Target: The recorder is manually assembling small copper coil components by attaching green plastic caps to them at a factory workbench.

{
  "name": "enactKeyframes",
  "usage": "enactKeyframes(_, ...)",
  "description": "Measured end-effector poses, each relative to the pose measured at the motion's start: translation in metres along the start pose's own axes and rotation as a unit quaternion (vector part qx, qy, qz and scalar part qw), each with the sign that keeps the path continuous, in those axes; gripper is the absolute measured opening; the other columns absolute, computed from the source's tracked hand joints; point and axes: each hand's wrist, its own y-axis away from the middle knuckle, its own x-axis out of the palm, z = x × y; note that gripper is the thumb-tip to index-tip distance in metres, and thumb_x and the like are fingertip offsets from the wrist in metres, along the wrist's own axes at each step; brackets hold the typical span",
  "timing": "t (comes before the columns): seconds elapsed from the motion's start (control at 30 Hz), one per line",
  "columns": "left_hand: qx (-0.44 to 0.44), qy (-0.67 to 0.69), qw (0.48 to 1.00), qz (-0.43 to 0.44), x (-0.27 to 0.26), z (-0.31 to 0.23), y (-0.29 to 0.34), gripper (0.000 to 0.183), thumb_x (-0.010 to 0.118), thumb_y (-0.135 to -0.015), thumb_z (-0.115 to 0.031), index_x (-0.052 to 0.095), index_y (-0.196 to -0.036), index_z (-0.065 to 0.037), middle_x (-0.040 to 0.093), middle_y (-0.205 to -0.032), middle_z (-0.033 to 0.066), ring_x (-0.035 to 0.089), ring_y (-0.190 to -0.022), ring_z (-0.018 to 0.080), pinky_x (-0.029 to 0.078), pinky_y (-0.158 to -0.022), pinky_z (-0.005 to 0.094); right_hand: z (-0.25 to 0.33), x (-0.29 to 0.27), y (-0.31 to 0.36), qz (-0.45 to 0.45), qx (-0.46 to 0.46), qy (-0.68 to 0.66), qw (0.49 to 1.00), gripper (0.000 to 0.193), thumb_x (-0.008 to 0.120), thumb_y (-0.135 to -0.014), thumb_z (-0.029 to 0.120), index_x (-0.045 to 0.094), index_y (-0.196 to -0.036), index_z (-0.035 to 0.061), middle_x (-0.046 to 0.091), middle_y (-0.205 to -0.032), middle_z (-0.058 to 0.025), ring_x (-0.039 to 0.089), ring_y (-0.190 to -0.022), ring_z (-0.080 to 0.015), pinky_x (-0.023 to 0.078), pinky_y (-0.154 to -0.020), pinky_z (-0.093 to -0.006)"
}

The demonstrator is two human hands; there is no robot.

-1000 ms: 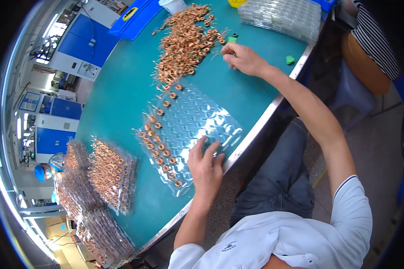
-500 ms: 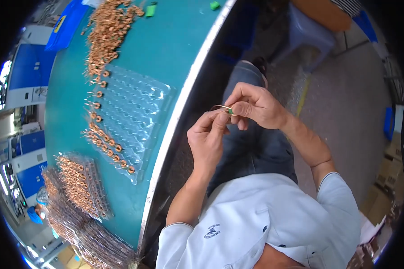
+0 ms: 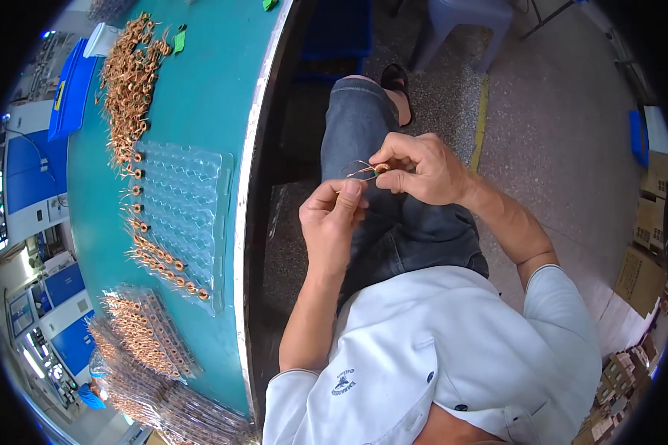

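Observation:
Above my lap, a small ring-shaped copper coil [image 3: 381, 168] with a bit of green on it is pinched between the thumb and fingers of my right hand [image 3: 429, 170]. Thin copper wire leads [image 3: 358, 172] stick out from it toward the left. Just below and left of the coil, my left hand [image 3: 329, 215] is closed, thumb against forefinger, on one of these leads. On the table to the left lies a clear plastic tray [image 3: 182, 200] with dimpled rows; several similar coils [image 3: 172, 278] sit along its left and near edges.
A heap of copper coils [image 3: 130, 81] lies on the green table [image 3: 200, 74], beside a blue bin [image 3: 73, 89]. Filled plastic trays [image 3: 148, 330] are stacked at the near left. The table's metal edge [image 3: 249, 185] runs left of my legs. A plastic stool [image 3: 467, 26] stands beyond.
My view has shifted, so table and tray appear farther left. My left hand has drawn back from the coil onto the lead, and the coil now shows more in my right fingers.

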Motion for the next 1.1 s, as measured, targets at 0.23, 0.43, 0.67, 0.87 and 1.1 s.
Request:
enactKeyframes(0.23, 0.248, -0.251, 0.936, 0.003, -0.001, -0.009, -0.018, 0.011, 0.068, -0.090, -0.015, 0.071, -0.092, -0.004, 0.062, -0.088, 0.0057, 0.058, -0.075, 0.0138, 0.045, -0.064, 0.0258, -0.001, 0.005, 0.003, 0.002, -0.041, 0.022, 0.999, 0.019, 0.075, -0.081, 0.014, 0.062, -0.088, 0.0022, 0.065, -0.069, -0.0078, 0.061, -0.060, -0.0138, 0.047, -0.055, -0.0276)
enactKeyframes(0.43, 0.272, -0.296, 0.915, -0.047, -0.006, -0.004, -0.015, 0.011, 0.070, -0.088, -0.012, 0.069, -0.084, -0.001, 0.059, -0.076, 0.0050, 0.056, -0.069, 0.0155, 0.044, -0.062, 0.0287, -0.002, 0.005, 0.003, -0.020, -0.015, 0.040, 0.999, 0.020, 0.075, -0.081, 0.011, 0.064, -0.091, -0.0008, 0.068, -0.076, -0.0088, 0.066, -0.065, -0.0125, 0.051, -0.057, -0.0252)
enactKeyframes(0.67, 0.262, -0.194, 0.945, -0.027, -0.007, 0.000, -0.028, 0.017, 0.064, -0.095, -0.017, 0.067, -0.102, -0.002, 0.064, -0.091, 0.0018, 0.053, -0.076, 0.0075, 0.043, -0.068, 0.0210, -0.012, 0.002, 0.009, -0.054, 0.038, -0.013, 0.998, 0.019, 0.072, -0.085, 0.013, 0.063, -0.094, -0.0004, 0.067, -0.077, -0.0078, 0.064, -0.064, -0.0110, 0.052, -0.057, -0.0234)
enactKeyframes(0.87, 0.303, -0.229, 0.925, 0.007, -0.008, 0.011, -0.015, 0.043, 0.069, -0.090, -0.010, 0.053, -0.129, -0.002, 0.060, -0.120, 0.0094, 0.056, -0.105, 0.0163, 0.046, -0.090, 0.0273, -0.012, 0.003, 0.009, -0.072, 0.176, -0.266, 0.945, 0.024, 0.062, -0.094, 0.022, 0.060, -0.101, -0.0015, 0.063, -0.074, -0.0059, 0.062, -0.058, -0.0107, 0.051, -0.049, -0.0209)
enactKeyframes(1.1, 0.350, -0.320, 0.880, 0.022, -0.002, 0.015, -0.015, 0.021, 0.073, -0.081, 0.002, 0.066, -0.100, -0.003, 0.064, -0.092, 0.0100, 0.063, -0.078, 0.0198, 0.051, -0.066, 0.0281, -0.008, 0.005, 0.012, 0.001, 0.221, -0.207, 0.953, 0.026, 0.056, -0.098, 0.028, 0.057, -0.091, 0.0026, 0.061, -0.067, -0.0052, 0.059, -0.050, -0.0097, 0.047, -0.043, -0.0198)
